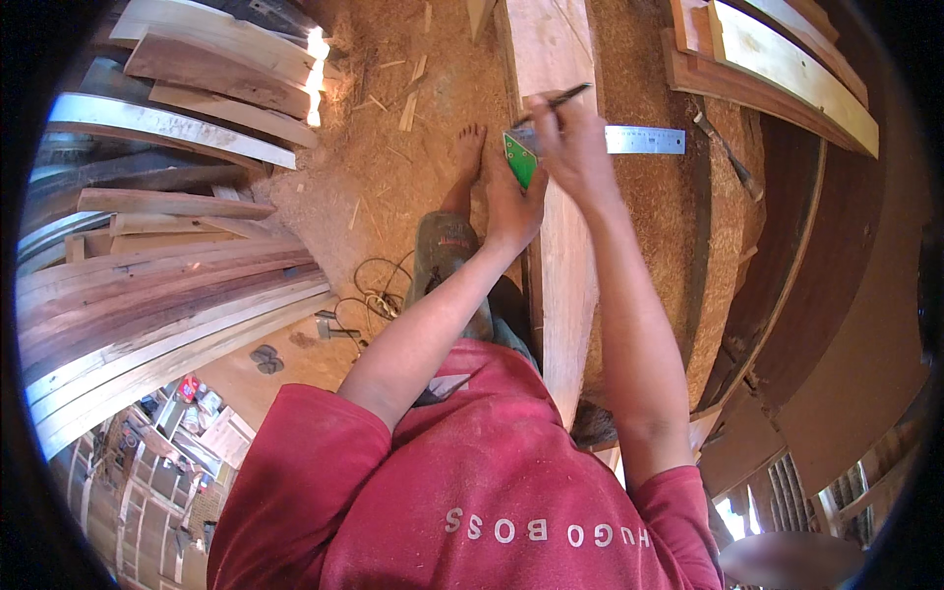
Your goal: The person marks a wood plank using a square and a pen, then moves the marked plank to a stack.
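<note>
A person in a red shirt bends over a long pale plank (565, 295) whose long axis runs from near to far. The left hand (511, 197) presses flat, fingers spread, on the green stock of a try square (519, 157) at the plank's left edge; its steel blade (644, 140) points right, straight across the board. The right hand (570, 138) is pinched shut around a pencil (559, 98) angled up to the right. Sawdust (393, 167) covers the floor; stacked boards (157, 285) lie left.
</note>
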Demonstrator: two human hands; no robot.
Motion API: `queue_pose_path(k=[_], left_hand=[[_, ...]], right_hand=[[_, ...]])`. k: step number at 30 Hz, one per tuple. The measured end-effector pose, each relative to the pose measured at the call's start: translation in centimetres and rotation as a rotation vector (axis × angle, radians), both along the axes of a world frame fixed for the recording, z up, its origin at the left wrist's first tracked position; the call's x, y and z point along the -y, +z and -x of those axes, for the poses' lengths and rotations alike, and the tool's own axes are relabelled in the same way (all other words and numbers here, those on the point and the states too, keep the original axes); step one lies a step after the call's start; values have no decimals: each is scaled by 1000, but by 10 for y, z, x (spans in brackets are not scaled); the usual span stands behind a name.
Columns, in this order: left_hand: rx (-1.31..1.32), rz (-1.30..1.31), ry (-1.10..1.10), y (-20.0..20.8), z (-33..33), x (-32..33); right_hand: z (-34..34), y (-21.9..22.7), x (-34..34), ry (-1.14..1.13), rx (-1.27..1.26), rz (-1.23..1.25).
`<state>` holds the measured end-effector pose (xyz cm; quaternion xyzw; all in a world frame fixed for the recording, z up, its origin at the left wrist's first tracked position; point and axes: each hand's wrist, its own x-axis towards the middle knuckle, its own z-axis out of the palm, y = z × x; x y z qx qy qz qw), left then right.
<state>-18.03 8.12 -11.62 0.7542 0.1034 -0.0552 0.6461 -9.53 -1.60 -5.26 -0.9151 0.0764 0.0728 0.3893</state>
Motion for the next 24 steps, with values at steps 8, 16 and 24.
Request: queue_pose_path(k=[8, 16, 24], left_hand=[[-101, -46, 85, 13, -2, 9], [-139, 266, 560, 67, -54, -43], [111, -323, 184, 9, -104, -23]], right_hand=[[37, 1, 156, -411, 203, 316], [306, 39, 101, -488, -124, 261], [681, 4, -4, -1426, -604, 432]])
